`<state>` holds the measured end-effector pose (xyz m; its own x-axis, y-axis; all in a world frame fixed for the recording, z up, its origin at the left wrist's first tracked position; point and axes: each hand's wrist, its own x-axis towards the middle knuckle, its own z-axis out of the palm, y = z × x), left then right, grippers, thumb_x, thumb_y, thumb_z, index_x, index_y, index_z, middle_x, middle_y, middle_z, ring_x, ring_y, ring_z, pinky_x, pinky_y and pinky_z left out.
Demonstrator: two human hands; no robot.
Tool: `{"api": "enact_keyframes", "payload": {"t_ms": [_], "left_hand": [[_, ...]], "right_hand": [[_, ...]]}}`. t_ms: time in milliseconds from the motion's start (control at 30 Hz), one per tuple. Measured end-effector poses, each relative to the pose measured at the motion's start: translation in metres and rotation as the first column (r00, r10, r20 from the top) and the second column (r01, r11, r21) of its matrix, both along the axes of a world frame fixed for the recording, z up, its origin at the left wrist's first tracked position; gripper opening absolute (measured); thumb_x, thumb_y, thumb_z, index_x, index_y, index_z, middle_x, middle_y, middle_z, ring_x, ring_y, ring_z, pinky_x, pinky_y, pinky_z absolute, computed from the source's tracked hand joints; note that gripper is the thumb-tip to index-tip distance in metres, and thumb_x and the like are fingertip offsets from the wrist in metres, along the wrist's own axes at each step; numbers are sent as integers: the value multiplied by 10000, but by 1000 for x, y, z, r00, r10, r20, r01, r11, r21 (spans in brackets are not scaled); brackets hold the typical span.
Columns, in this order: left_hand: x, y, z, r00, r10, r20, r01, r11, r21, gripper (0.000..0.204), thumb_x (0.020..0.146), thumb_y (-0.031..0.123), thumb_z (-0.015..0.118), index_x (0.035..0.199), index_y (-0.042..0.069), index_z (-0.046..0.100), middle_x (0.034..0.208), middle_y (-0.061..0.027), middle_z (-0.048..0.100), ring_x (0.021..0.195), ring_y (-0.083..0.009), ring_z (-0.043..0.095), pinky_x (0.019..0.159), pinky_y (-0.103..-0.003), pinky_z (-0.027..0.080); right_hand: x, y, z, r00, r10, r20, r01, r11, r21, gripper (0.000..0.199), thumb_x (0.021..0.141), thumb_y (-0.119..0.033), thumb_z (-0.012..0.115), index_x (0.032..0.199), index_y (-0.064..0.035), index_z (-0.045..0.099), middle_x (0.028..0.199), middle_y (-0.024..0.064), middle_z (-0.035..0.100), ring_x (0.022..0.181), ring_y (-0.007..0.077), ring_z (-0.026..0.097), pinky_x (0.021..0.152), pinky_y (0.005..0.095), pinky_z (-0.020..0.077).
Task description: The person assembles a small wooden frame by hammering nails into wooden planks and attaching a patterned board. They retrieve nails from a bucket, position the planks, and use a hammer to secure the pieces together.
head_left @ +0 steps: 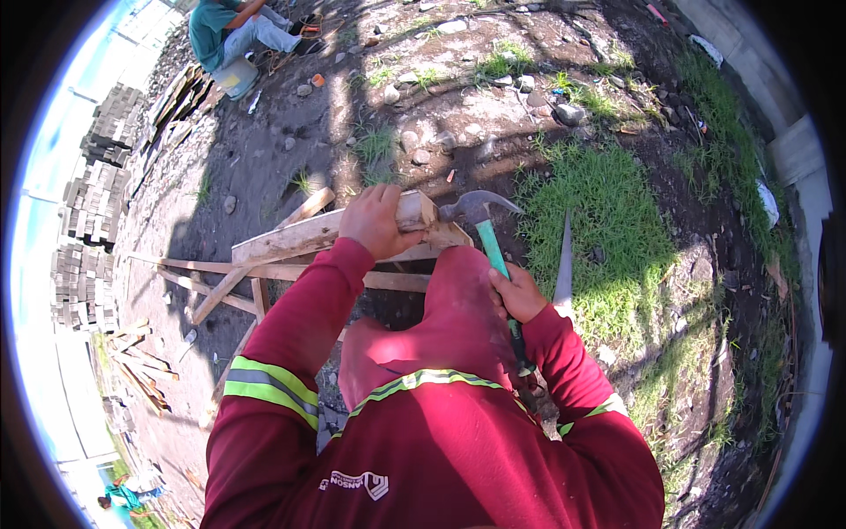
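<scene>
My left hand [377, 220] grips the end of a pale wooden plank [291, 240] that rests across a rough timber frame [238, 280]. My right hand [515, 294] holds the green handle of a claw hammer [478, 208]. The hammer's steel head sits against the plank's end, right beside my left hand. My raised knee in red trousers [449, 309] is between my two arms and hides the part of the frame under it.
A long pointed metal blade [564, 264] lies on the grass to the right of the hammer. Loose wood scraps [141, 370] lie at the left, with stacked paving blocks [92, 207] beyond. A person in a teal shirt [231, 31] sits at the far top left. Stones dot the dirt ahead.
</scene>
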<state>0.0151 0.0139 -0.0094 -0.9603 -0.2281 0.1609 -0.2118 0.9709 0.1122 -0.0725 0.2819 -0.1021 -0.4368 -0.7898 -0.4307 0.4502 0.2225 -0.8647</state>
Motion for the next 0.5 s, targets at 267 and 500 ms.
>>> {"api": "enact_keyframes", "payload": {"t_ms": [267, 500], "left_hand": [[2, 2, -2, 1000, 21, -3, -21, 1000, -12, 680, 621, 462, 800, 1083, 35, 541, 998, -133, 587, 954, -325, 596, 830, -422, 470], [1, 1, 4, 998, -14, 58, 14, 1000, 5, 800, 625, 399, 777, 1257, 14, 475, 1167, -162, 564, 1157, -327, 521, 1004, -446, 385]], "right_hand": [[-25, -58, 42, 770, -211, -602, 157, 977, -142, 391, 843, -263, 740, 1092, -11, 574, 629, -13, 540, 435, 63, 470, 408, 242, 388], [-53, -137, 70, 639, 24, -769, 37, 997, 62, 556, 752, -406, 792, 1077, 14, 631, 747, 105, 644, 650, 207, 608, 645, 337, 503]]}}
